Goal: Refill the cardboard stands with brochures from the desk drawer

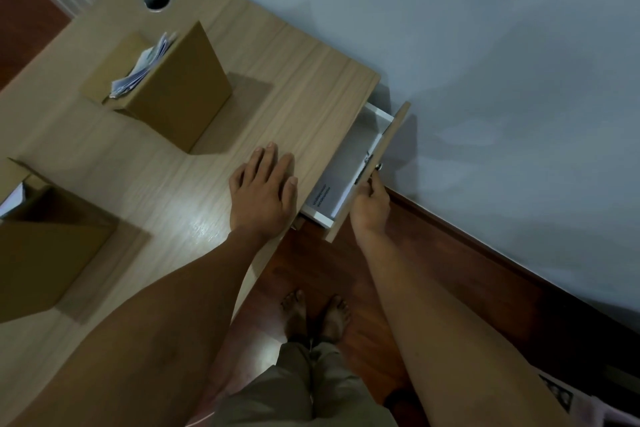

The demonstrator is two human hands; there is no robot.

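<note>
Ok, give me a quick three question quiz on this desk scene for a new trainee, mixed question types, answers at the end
1. True or false: the desk drawer is shut.
2. Which hand holds the drawer front? A) left hand B) right hand
3. Fill in: the left hand rests flat on the ____.

Key:
1. False: it is pulled partly open, with white printed paper inside.
2. B: the right hand grips the front near the knob.
3. desk top, near the cardboard stand that holds brochures.
</note>
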